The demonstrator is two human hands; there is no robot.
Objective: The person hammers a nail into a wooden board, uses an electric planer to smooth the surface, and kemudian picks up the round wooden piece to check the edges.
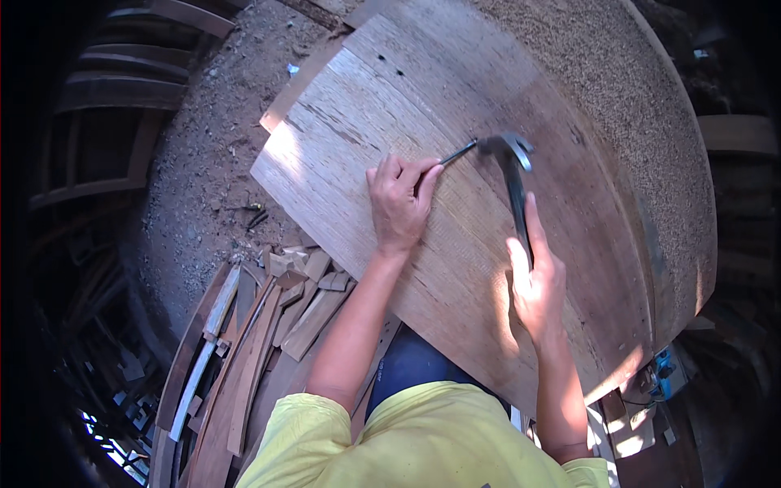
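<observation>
The right hand [537, 285] is clamped around the handle of a hammer [514, 175], whose metal head sits just beyond the fingers. To its left, the left hand [400, 203] rests on a wide wooden board [382, 98], fingers pinched together on what looks like a long nail [458, 152], its far end at the hammer head. Below the left hand, wood scraps [277, 317] lie on the dirt floor [211, 146].

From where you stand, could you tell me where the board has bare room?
The wooden board is bare above the hammer and along its left edge. It is crowded around the nail between both hands, and the offcut pile is cluttered.
</observation>
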